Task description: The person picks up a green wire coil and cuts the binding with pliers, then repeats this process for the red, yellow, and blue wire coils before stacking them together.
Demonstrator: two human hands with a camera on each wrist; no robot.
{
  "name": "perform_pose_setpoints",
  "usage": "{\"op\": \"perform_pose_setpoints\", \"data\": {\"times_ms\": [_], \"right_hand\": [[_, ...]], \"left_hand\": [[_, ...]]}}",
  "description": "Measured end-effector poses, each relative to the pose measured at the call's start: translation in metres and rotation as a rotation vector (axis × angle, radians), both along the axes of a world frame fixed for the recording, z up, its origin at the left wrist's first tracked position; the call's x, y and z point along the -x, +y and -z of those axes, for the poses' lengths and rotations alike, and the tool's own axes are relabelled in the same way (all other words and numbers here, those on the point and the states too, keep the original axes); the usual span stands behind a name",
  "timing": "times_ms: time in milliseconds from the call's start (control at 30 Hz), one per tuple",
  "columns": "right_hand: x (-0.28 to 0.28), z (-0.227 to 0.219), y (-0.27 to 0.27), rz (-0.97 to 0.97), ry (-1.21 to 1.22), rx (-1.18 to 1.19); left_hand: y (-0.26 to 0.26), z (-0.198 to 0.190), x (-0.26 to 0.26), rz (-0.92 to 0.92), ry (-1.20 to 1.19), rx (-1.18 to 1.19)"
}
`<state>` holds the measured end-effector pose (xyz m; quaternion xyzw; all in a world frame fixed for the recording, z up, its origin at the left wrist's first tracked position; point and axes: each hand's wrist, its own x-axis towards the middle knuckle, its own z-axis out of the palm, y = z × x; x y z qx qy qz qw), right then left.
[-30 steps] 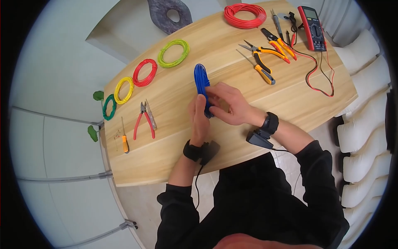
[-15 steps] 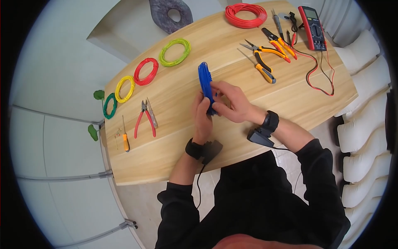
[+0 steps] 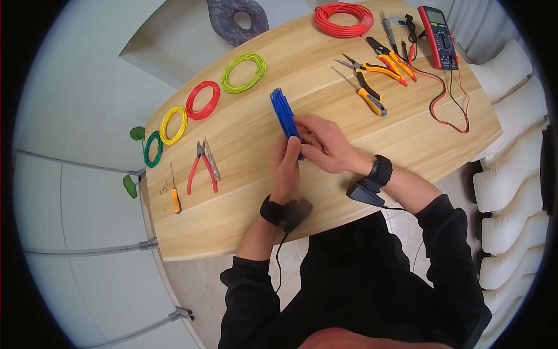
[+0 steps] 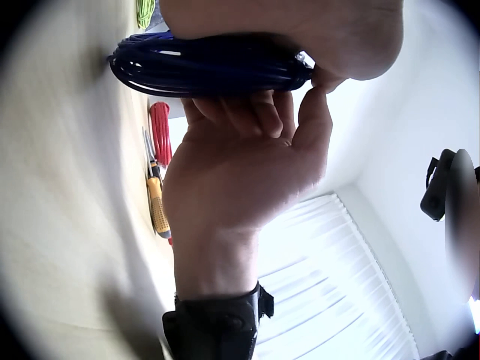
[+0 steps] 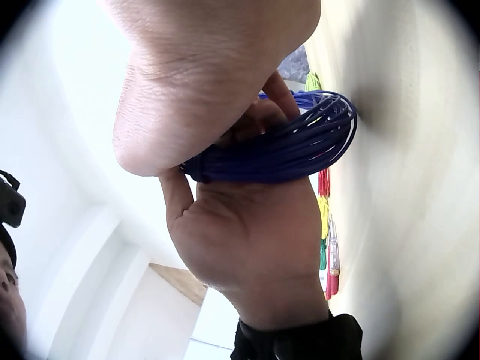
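A coil of blue wire (image 3: 283,113) is held up above the table, its far end leaning left in the head view. My left hand (image 3: 286,168) grips the near part of the coil, the thumb lying along its side. From the right, my right hand (image 3: 328,145) has curled fingers and thumb on the coil's near end. In the left wrist view the right hand (image 4: 247,161) reaches up to the blue coil (image 4: 210,66) with bent fingers. The right wrist view shows the left hand (image 5: 251,232) under the strands (image 5: 277,154), partly hidden by the right hand.
Green, yellow, red and yellow-green wire coils (image 3: 243,73) line the table's left and far side. Red-handled cutters (image 3: 201,168) and screwdrivers lie left. Pliers (image 3: 372,71), another screwdriver (image 3: 372,102), a larger red coil (image 3: 344,20) and a multimeter (image 3: 440,38) with leads lie right.
Both hands and the near end of the blue coil have shifted slightly right. The coil now leans further left at its far end. The things on the table stay put.
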<state>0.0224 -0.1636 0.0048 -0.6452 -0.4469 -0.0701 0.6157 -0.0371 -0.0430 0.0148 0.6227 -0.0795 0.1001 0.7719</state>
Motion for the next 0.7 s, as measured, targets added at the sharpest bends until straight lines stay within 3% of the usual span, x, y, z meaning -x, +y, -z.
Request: {"op": "perform_pose_setpoints", "data": {"times_ms": [167, 233, 267, 300, 333, 433, 500, 533, 633, 700], "right_hand": [[-0.002, -0.001, -0.002, -0.016, 0.02, -0.002], [0.001, -0.007, -0.004, -0.027, 0.03, 0.015], [0.005, -0.013, -0.005, -0.096, 0.205, 0.003], [0.008, -0.016, -0.006, -0.164, 0.38, -0.007], [0.008, -0.016, -0.005, -0.169, 0.381, -0.002], [0.005, -0.009, 0.0, -0.152, 0.356, -0.017], [-0.004, 0.001, 0.003, 0.015, -0.065, -0.043], [-0.005, 0.004, 0.003, 0.016, -0.066, -0.039], [-0.005, 0.005, 0.002, 0.025, -0.062, -0.019], [0.0, -0.002, 0.0, -0.017, 0.175, -0.013]], "left_hand": [[-0.001, 0.001, -0.001, 0.038, -0.006, 0.003], [-0.004, -0.002, 0.001, -0.042, 0.051, 0.043], [0.002, 0.001, 0.0, -0.048, 0.05, 0.046], [0.012, 0.007, -0.002, 0.127, 0.031, 0.201], [0.018, 0.012, -0.003, 0.303, 0.01, 0.356], [0.01, 0.009, -0.001, 0.175, 0.038, 0.35], [0.001, 0.003, -0.001, 0.072, 0.05, 0.292], [-0.003, 0.001, 0.0, -0.028, 0.062, 0.233], [-0.008, -0.002, 0.005, 0.014, 0.07, 0.147], [-0.008, -0.002, 0.002, -0.004, 0.058, 0.095]]}}
